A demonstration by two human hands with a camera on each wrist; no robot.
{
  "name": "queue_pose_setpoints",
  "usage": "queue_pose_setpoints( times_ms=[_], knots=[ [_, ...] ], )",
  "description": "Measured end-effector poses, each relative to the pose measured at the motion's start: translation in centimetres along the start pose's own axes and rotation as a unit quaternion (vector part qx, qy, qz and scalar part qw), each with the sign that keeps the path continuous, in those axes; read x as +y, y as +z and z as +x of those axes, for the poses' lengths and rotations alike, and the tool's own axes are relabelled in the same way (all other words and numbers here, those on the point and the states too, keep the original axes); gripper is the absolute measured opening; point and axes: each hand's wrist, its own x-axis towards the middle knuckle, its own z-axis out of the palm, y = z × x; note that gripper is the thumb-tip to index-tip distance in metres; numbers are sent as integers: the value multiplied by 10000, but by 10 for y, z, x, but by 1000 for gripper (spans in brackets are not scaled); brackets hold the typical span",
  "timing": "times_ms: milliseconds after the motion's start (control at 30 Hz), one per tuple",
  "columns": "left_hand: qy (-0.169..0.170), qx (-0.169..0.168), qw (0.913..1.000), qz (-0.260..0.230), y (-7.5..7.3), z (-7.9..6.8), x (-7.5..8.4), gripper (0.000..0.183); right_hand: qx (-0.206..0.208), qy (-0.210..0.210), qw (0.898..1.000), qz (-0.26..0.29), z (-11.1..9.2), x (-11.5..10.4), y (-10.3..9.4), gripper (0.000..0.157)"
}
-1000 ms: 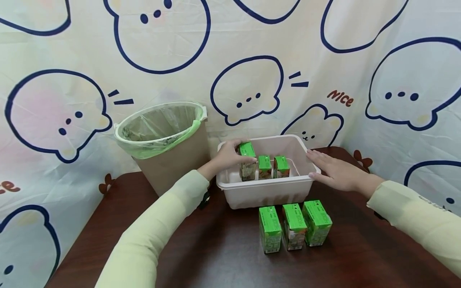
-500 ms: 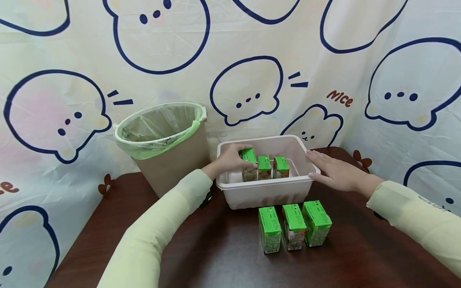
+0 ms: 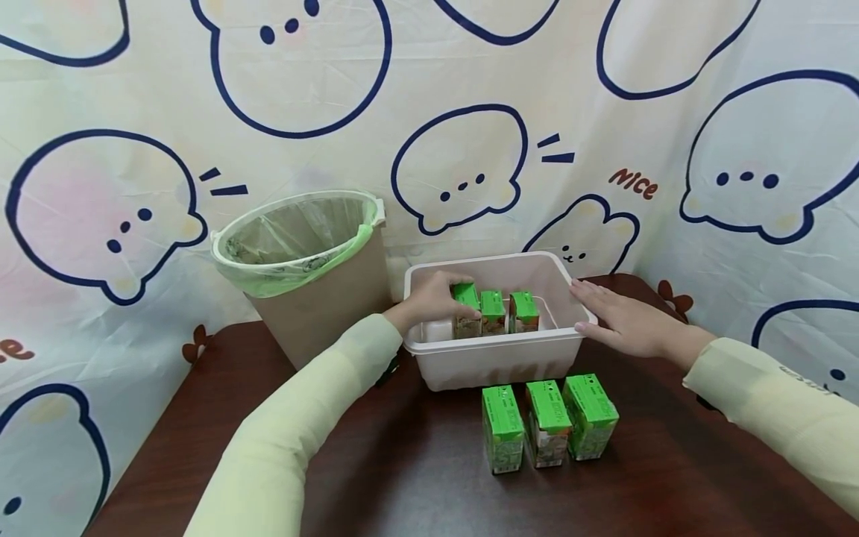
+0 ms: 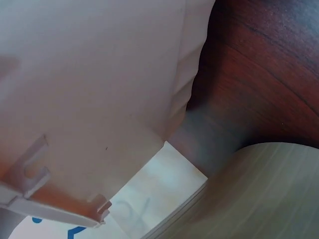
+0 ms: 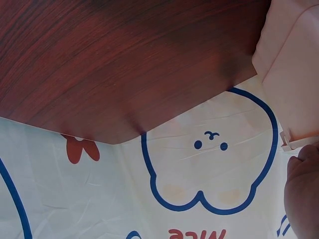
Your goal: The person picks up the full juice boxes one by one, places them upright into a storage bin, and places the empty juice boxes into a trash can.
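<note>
In the head view my left hand reaches into a pale pink plastic basin. Its thumb and fingers pinch a small green-topped box, which stands upright at the left of two similar boxes, a middle one and a right one. My right hand rests with straight fingers on the basin's right rim. The left wrist view shows the basin's outer wall but not the hand's fingers. Part of the right hand shows beside the rim in the right wrist view.
Three more green boxes stand in a row before the basin: left, middle and right. A brown bin with a green liner stands left of the basin. The dark wooden table meets a printed cloth behind.
My left hand has lowered the box it holds and moved it slightly right, close against the middle box in the basin. The right hand has stayed on the rim.
</note>
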Motion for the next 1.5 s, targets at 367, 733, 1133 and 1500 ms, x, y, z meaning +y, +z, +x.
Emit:
queue_pose_setpoints(
  times_ms=[367,733,1133,1500],
  knots=[
    [-284,-185,9994,-58,6,3,3,65,7,-10,10000,12,-1,-1,-1,78],
    [-283,-304,9990,135,7,7,2,67,2,2,10000,50,-2,-3,-2,78],
    [-206,-421,9982,381,8,11,1,67,4,-14,10000,59,-1,-3,-1,78],
    [-226,-520,9973,456,8,11,1,64,28,-12,10000,20,-1,-1,0,78]
  ],
)
